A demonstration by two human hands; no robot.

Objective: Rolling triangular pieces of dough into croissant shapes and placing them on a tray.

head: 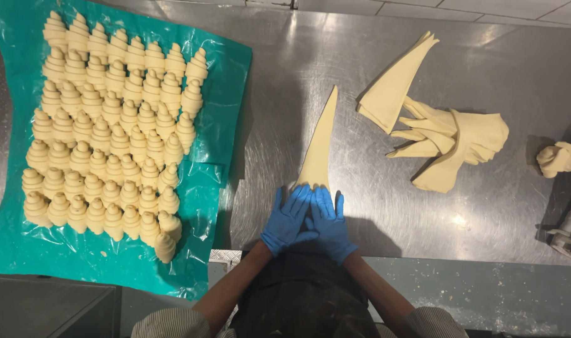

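— Where do we find the long pale dough triangle [320,143]?
— Near the steel worktop [486,69]'s front edge; our left hand [288,220] and right hand [330,223], blue-gloved, press flat, fingers together, on its wide end.

Left hand [287,219] and right hand [329,222] flat, side by side, touching.

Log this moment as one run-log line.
left hand: flat on dough triangle base | right hand: same, beside left | rolled croissants: rows on green sheet | spare triangles: piled right
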